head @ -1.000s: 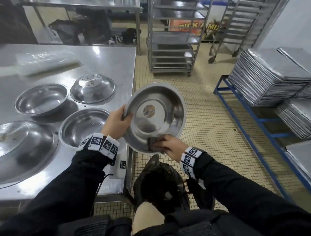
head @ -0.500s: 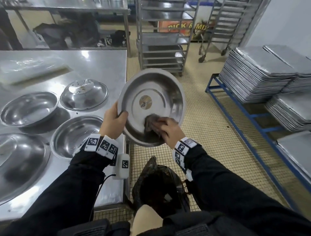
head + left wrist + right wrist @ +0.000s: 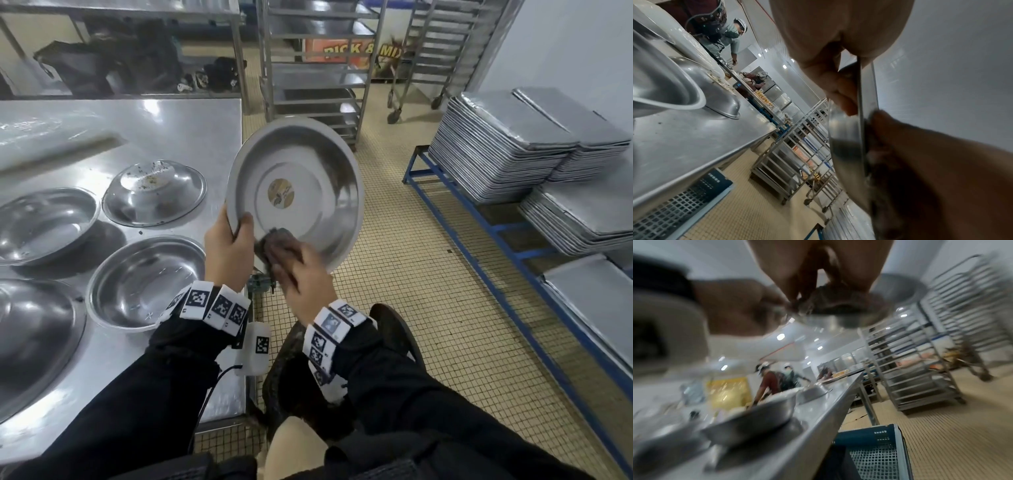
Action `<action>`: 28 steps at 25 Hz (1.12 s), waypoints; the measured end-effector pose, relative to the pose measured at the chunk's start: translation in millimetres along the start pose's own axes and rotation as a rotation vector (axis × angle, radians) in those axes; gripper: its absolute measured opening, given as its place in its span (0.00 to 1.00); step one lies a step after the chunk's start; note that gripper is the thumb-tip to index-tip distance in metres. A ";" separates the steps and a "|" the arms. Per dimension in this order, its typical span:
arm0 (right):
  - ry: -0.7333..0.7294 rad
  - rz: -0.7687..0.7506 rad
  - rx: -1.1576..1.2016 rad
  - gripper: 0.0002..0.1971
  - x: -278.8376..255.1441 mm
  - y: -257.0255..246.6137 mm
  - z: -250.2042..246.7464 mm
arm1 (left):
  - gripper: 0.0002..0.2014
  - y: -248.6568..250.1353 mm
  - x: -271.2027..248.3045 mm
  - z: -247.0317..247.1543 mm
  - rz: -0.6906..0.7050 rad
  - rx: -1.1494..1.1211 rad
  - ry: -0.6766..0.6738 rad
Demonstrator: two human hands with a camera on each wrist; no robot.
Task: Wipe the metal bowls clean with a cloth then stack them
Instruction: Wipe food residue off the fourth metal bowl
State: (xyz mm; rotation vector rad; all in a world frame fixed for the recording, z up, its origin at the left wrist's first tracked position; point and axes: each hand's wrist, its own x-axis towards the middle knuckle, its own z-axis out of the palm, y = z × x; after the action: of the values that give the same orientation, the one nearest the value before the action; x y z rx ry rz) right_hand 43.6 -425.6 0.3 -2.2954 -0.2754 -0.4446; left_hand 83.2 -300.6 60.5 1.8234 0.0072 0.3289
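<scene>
A metal bowl (image 3: 308, 178) with a round sticker in its middle is held tilted up over the floor, just off the table's right edge. My left hand (image 3: 227, 246) grips its lower left rim, thumb inside; the left wrist view shows the rim (image 3: 861, 113) pinched edge-on. My right hand (image 3: 294, 270) presses a dark grey cloth (image 3: 274, 240) against the bowl's lower inner wall, and the right wrist view shows the cloth (image 3: 830, 303) bunched under the fingers. Several other bowls lie on the steel table (image 3: 178, 137): an upright one (image 3: 144, 281) nearest my left wrist and an upturned, speckled one (image 3: 154, 192).
A large pan (image 3: 30, 335) sits at the table's left edge. Stacked metal trays (image 3: 507, 144) rest on a blue rack to the right. Wheeled tray racks (image 3: 315, 68) stand behind. A blue crate (image 3: 873, 449) sits under the table. Other people work far off.
My right hand has slid the cloth leftward along the bowl's lower inner wall towards my left thumb. The bowl has turned slightly more upright and moved a little higher.
</scene>
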 end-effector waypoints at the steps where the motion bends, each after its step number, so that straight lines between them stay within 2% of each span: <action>1: -0.083 -0.046 -0.069 0.24 -3.2 1.0 2.8 | 0.03 3.3 0.5 -1.3 0.010 -0.013 0.002; 3: -0.171 -0.080 -0.269 0.29 -7.4 17.2 -4.0 | 0.02 6.2 3.7 -8.7 0.007 -0.023 0.000; 6: -0.130 -0.035 -0.461 0.34 -4.1 48.0 -22.6 | 0.03 6.6 5.8 -18.9 -0.009 -0.034 -0.032; 8: -0.126 -0.007 -0.440 0.36 -2.9 45.3 -21.8 | 0.03 8.0 3.7 -17.7 -0.021 -0.032 -0.035; 12: -0.236 -0.025 -0.194 0.33 -14.0 12.1 -0.3 | 0.04 12.0 1.1 -15.1 -0.015 -0.013 -0.024; 14: -0.190 0.009 -0.288 0.33 -12.1 19.9 -9.2 | 0.05 12.1 -0.4 -16.7 -0.035 -0.032 -0.034; 17: -0.170 0.190 -0.492 0.29 3.1 50.0 -33.2 | 0.09 11.4 -5.8 -18.4 -0.094 -0.080 -0.064; 20: -0.026 0.241 -0.380 0.33 20.8 65.8 -55.1 | 0.08 7.6 -13.6 -16.3 -0.148 -0.099 -0.120; 23: 0.167 0.357 -0.078 0.32 31.8 70.2 -78.0 | 0.08 2.2 -20.1 -14.9 -0.216 -0.140 -0.201; 24: 0.203 0.405 -0.031 0.28 32.4 70.4 -86.4 | 0.08 1.1 -21.2 -15.0 -0.242 -0.168 -0.227; 26: 0.185 0.498 0.008 0.16 30.3 69.8 -98.6 | 0.08 -2.6 -21.7 -15.3 -0.281 -0.198 -0.250; 28: 0.151 0.571 0.059 0.09 23.8 70.2 -99.6 | 0.07 -6.9 -20.9 -15.3 -0.248 -0.181 -0.208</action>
State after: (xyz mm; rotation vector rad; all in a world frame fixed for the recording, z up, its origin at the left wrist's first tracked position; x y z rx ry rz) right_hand 65.4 -544.6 28.1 -2.1445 0.4287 -0.3035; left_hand 60.8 -287.8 53.0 1.6475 0.0570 -0.0348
